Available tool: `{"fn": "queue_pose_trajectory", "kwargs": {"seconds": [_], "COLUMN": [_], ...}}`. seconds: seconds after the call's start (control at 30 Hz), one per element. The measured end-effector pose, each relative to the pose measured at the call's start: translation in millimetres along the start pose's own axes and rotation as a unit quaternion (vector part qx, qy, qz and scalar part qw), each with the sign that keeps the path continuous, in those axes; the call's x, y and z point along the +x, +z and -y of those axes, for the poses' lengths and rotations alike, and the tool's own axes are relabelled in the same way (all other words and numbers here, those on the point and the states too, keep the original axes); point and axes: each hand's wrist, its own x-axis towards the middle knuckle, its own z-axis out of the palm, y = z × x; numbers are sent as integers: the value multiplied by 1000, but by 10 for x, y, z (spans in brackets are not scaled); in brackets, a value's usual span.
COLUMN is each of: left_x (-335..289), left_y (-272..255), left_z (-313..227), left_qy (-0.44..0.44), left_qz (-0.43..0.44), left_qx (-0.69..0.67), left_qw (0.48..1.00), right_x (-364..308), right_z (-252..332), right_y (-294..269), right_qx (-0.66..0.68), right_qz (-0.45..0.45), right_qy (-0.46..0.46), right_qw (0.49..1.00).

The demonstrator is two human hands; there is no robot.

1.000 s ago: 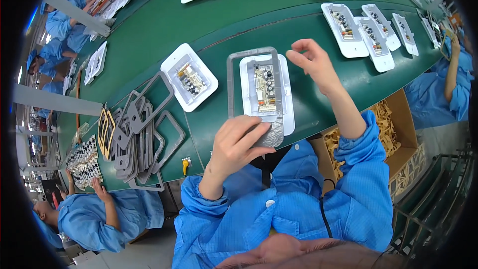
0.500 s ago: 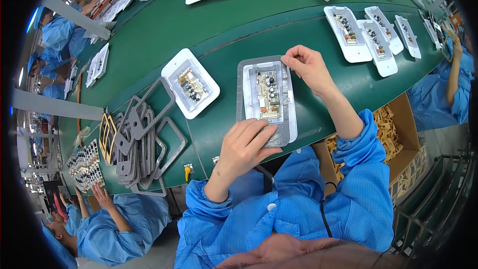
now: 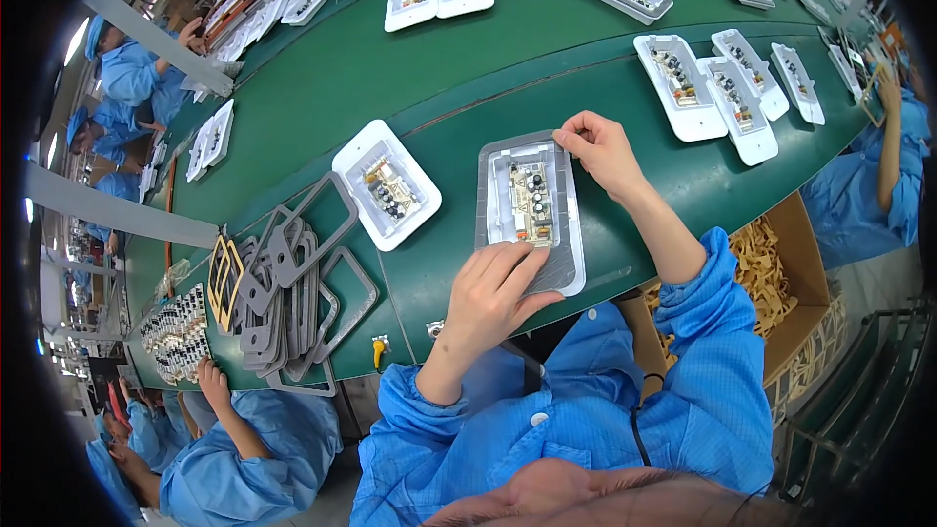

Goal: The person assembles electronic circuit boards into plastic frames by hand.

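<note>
Grey flat frame-shaped gasket point(image 3: 482, 200) lying over white rectangular plastic housing point(image 3: 574, 268) on green worktop point(image 3: 459, 127), overhanging housing's left edge. Left hand point(image 3: 491, 291) clasping gasket's near end, right hand point(image 3: 597, 150) pinching far right corner. Uneven pulling possibly leaving gasket skewed or creased.

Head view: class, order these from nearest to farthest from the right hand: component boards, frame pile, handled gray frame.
1. Handled gray frame, at the right hand.
2. Frame pile, to its left.
3. Component boards, beyond the pile, farther left.

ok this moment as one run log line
left hand: on gray frame's near end; right hand: pinching far right corner; frame: over white housing; circuit board: inside
</note>
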Motion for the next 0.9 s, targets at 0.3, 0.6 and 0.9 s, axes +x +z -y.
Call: {"fn": "queue_pose_trajectory", "kwargs": {"seconds": [0.3, 0.6, 0.9], "left_x": [17, -11, 33], "left_y": [31, 47, 30], "left_z": [8, -36, -66], "left_qy": [-1, -14, -30], "left_qz": [-1, -5, -33], "left_qx": [-11, -20, -74], "left_qw": [1000, 1000, 996], "right_x": [17, 18, 15], "right_z": [6, -63, 69], "right_y": [-4, -3, -33], "right_qx": [-8, -31, 5], "right_qz": [-6, 2, 28], "right_qy": [5, -11, 32], "right_qw": [1000, 999, 999]}}
